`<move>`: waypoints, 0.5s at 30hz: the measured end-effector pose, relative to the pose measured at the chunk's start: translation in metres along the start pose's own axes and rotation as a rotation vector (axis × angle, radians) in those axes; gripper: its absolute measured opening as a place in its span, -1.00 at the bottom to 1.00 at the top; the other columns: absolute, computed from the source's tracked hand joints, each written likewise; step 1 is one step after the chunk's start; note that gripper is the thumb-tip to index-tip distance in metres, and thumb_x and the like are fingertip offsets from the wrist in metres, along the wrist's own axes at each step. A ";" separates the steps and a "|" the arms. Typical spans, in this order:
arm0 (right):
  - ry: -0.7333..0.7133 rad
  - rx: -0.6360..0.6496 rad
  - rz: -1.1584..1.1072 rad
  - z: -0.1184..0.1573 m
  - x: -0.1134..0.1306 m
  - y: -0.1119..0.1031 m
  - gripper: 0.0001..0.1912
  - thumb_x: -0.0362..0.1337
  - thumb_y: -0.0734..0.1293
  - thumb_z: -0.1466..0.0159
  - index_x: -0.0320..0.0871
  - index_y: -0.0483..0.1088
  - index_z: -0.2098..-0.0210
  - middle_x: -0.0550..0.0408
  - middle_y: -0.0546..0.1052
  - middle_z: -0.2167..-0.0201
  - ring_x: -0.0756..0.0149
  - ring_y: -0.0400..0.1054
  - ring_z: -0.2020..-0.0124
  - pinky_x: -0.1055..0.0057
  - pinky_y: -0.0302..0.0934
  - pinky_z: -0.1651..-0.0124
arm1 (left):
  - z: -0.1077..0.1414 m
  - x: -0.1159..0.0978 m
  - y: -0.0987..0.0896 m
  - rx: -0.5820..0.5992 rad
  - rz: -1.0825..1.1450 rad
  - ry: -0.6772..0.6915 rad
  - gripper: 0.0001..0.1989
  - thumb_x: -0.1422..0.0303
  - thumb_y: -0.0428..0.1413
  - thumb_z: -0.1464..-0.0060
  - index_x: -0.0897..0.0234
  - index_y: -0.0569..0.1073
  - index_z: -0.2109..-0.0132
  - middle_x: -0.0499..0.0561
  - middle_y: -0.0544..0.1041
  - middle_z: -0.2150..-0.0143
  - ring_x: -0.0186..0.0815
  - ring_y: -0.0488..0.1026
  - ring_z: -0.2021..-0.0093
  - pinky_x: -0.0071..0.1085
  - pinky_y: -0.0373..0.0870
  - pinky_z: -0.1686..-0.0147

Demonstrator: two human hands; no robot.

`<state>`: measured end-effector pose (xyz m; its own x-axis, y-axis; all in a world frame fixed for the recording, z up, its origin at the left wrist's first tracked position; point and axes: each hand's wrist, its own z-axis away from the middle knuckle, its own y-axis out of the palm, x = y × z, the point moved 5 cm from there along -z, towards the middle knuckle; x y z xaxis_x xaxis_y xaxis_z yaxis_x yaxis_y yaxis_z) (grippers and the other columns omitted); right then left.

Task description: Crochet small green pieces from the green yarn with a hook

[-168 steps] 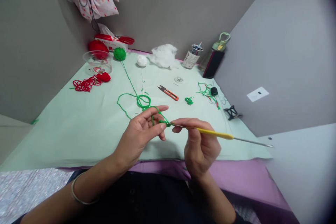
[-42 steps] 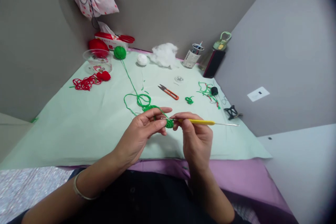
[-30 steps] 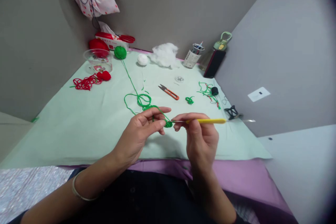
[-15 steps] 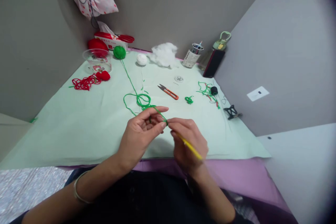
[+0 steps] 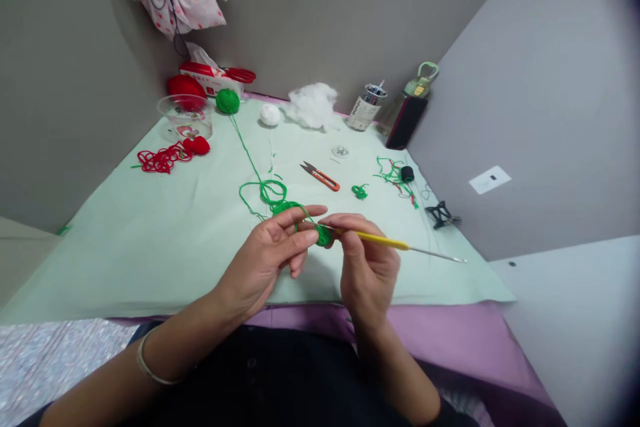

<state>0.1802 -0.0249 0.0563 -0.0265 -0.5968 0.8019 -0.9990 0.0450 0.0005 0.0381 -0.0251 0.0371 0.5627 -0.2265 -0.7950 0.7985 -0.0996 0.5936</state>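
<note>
My left hand [image 5: 275,247] pinches a small green crochet piece [image 5: 324,235] between thumb and fingers. Green yarn [image 5: 273,192] passes over its raised index finger and lies in loops on the table just beyond. From there a strand leads back to a green yarn ball [image 5: 228,101]. A yellow-handled crochet hook [image 5: 383,239] is held in my right hand [image 5: 370,260], its near tip at the green piece and its other metal end pointing right. Thread snips [image 5: 321,177] with orange handles lie beyond my hands.
Red yarn [image 5: 167,157] and a clear plastic tub [image 5: 186,120] are at the left. White stuffing [image 5: 313,105], a pen jar [image 5: 367,108] and a phone [image 5: 407,121] against a bottle stand at the back. Yarn scraps [image 5: 393,177] and a black clip [image 5: 441,215] lie right.
The crochet hook has swung from pointing down toward me to nearly level, pointing right. My right hand has turned with it, and the green piece now shows more between my hands.
</note>
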 end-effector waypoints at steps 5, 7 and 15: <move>-0.270 0.047 0.350 0.012 0.008 0.005 -0.69 -0.45 0.36 -0.42 0.02 0.60 -0.04 0.01 0.65 0.12 0.21 0.57 0.12 0.25 0.52 0.16 | 0.000 0.004 -0.003 -0.049 0.006 0.005 -0.60 0.36 0.45 -0.02 0.23 0.69 -0.04 -0.09 0.53 0.36 -0.54 0.29 0.55 -0.55 0.28 0.54; -0.364 0.046 0.433 0.015 0.011 0.004 -0.65 -0.46 0.38 -0.40 0.05 0.60 -0.07 -0.01 0.65 0.07 0.19 0.57 0.10 0.22 0.53 0.14 | -0.002 0.008 -0.004 -0.007 0.072 -0.072 -0.62 0.33 0.44 -0.05 0.25 0.70 -0.04 -0.14 0.42 0.47 -0.55 0.23 0.58 -0.59 0.24 0.57; 0.100 -0.020 -0.104 -0.002 -0.007 -0.010 -0.82 -0.25 0.34 -0.47 -0.05 0.62 0.16 0.08 0.62 0.28 0.37 0.46 0.40 0.36 0.42 0.31 | -0.005 -0.001 -0.004 -0.016 0.089 -0.031 -0.73 0.42 0.41 -0.06 0.24 0.73 0.05 -0.09 0.46 0.35 -0.58 0.21 0.54 -0.61 0.27 0.55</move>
<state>0.1907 -0.0194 0.0519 0.0820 -0.5167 0.8522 -0.9952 0.0038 0.0981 0.0357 -0.0195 0.0348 0.6251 -0.2641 -0.7345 0.7489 -0.0622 0.6598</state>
